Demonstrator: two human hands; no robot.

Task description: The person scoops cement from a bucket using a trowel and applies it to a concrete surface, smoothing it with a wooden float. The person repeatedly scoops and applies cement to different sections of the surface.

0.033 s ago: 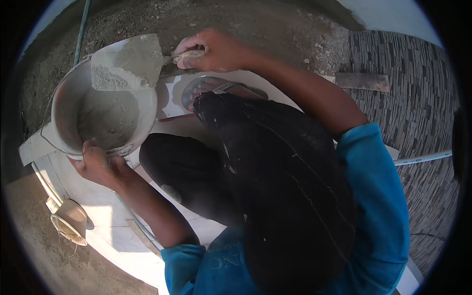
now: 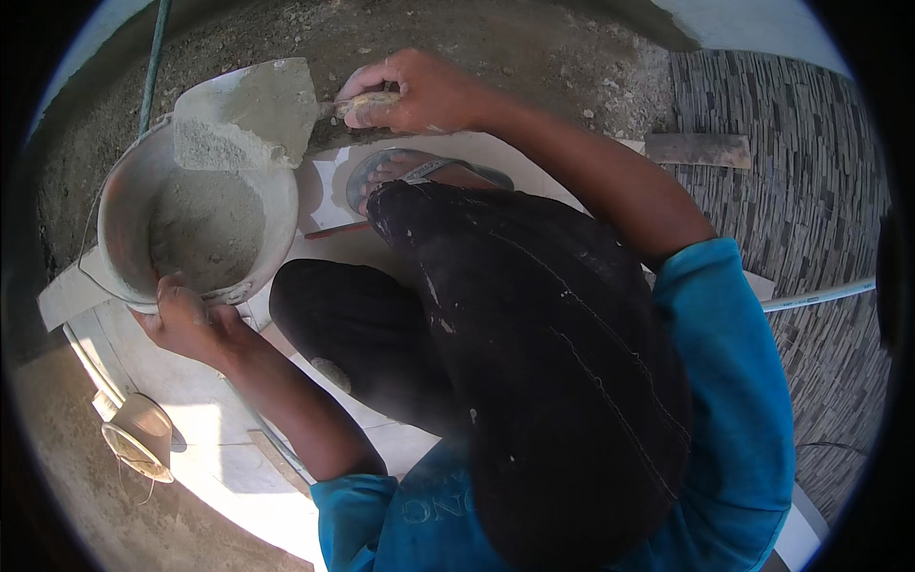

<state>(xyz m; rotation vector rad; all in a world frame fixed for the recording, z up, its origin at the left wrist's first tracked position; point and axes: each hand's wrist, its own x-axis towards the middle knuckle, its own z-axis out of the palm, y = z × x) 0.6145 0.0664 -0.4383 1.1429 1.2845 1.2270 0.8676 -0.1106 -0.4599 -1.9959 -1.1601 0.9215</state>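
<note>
My right hand (image 2: 410, 93) is closed around the handle of a trowel (image 2: 272, 100). The trowel's broad blade hangs over the far side of a bucket (image 2: 279, 214), with grey mortar stuck along its lower left part. Grey, grainy mortar (image 2: 205, 224) lies inside the bucket, partly covered from sight by the blade. At the bucket's near rim, my left hand (image 2: 191, 319) grips the edge with fingers reaching inside and the rest of the hand outside. The bucket leans slightly toward me.
My sandalled foot (image 2: 424, 172) rests on pale tiles right of the bucket. Rough dirt (image 2: 429, 33) lies beyond. A smaller bucket (image 2: 140, 434) lies tipped at lower left. A flat board piece (image 2: 699, 150) and a white pipe (image 2: 820, 297) lie on striped stone-pattern flooring at right.
The trowel blade has risen slightly and tilted a little over the bucket. Both hands keep their hold.
</note>
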